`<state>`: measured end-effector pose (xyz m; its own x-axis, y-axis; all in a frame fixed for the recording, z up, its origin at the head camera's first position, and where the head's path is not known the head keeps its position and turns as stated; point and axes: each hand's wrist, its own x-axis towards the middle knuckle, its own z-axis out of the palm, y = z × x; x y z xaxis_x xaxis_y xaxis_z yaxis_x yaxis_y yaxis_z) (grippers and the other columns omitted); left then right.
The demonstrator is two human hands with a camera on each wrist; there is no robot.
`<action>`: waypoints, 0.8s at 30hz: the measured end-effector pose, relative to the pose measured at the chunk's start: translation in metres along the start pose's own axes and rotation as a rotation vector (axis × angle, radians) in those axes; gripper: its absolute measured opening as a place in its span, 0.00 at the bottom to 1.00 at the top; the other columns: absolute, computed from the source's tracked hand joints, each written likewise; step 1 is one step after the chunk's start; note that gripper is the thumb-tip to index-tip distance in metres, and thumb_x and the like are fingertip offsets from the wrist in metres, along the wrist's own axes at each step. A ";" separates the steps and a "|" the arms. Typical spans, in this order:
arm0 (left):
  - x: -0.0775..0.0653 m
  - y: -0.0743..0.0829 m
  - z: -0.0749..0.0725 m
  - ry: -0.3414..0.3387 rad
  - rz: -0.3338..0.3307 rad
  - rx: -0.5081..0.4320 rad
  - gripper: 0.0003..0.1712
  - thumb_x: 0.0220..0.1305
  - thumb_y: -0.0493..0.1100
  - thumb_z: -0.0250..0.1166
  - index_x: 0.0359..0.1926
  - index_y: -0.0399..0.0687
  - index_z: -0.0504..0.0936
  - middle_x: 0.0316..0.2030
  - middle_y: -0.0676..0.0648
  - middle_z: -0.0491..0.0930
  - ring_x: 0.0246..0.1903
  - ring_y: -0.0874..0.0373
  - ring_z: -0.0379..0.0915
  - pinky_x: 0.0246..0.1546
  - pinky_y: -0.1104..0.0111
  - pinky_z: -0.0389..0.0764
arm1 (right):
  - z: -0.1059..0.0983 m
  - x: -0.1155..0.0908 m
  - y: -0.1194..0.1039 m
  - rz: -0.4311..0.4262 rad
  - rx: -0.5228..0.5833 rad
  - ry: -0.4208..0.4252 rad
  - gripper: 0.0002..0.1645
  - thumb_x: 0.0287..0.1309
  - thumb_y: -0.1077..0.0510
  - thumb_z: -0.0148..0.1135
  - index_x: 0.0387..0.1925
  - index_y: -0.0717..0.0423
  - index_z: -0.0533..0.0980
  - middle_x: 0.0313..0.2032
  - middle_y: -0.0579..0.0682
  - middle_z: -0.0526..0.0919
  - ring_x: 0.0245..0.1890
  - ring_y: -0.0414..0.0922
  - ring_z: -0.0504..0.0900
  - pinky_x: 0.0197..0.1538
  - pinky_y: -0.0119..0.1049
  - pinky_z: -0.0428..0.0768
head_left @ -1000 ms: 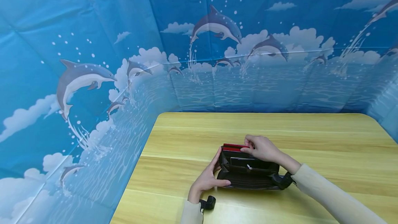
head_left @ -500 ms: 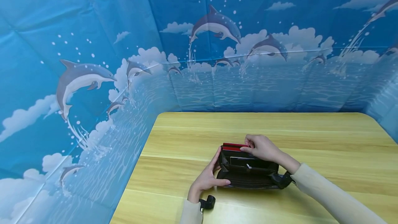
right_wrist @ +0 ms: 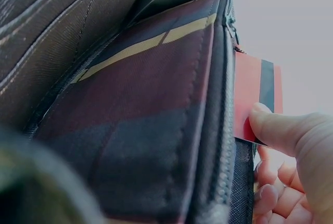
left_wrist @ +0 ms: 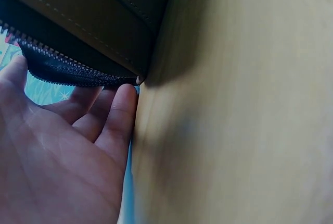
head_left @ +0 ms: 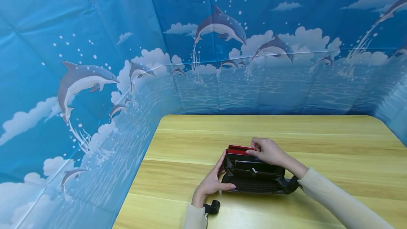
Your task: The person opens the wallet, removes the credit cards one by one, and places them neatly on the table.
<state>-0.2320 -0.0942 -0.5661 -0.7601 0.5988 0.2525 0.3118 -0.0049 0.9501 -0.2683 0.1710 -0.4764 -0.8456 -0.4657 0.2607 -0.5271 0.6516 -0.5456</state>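
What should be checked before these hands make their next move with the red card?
1. Right hand grips the red card: ok, pinched.
2. Left hand steadies the wallet: ok, holding its left end.
3. Wallet open: ok, its inside shows.
4. Red card clear of the wallet: not ok, partly inside.
5. Nothing stuck behind the red card: cannot tell, its back is hidden.

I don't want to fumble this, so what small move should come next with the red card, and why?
Probably ease the card straight out of the wallet: the right fingers pinch it, its striped end already sticks out, and the left fingers hold the wallet.
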 end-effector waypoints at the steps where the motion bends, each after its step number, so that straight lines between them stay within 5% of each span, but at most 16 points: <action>1: 0.000 0.000 0.000 0.000 0.002 0.004 0.65 0.51 0.36 0.74 0.75 0.55 0.36 0.71 0.50 0.52 0.65 0.53 0.57 0.62 0.60 0.60 | 0.000 0.000 0.000 0.000 0.008 0.003 0.16 0.58 0.52 0.66 0.22 0.48 0.68 0.15 0.38 0.63 0.15 0.35 0.60 0.22 0.31 0.61; 24: -0.001 0.000 0.000 0.005 -0.025 0.007 0.63 0.52 0.45 0.74 0.75 0.60 0.37 0.71 0.51 0.52 0.65 0.54 0.57 0.63 0.61 0.60 | -0.008 -0.007 0.009 0.035 0.207 0.063 0.15 0.61 0.52 0.63 0.23 0.47 0.68 0.16 0.40 0.65 0.15 0.37 0.62 0.21 0.32 0.61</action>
<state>-0.2311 -0.0949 -0.5661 -0.7704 0.5948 0.2295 0.2965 0.0156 0.9549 -0.2672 0.1846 -0.4769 -0.8701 -0.4023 0.2847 -0.4744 0.5270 -0.7051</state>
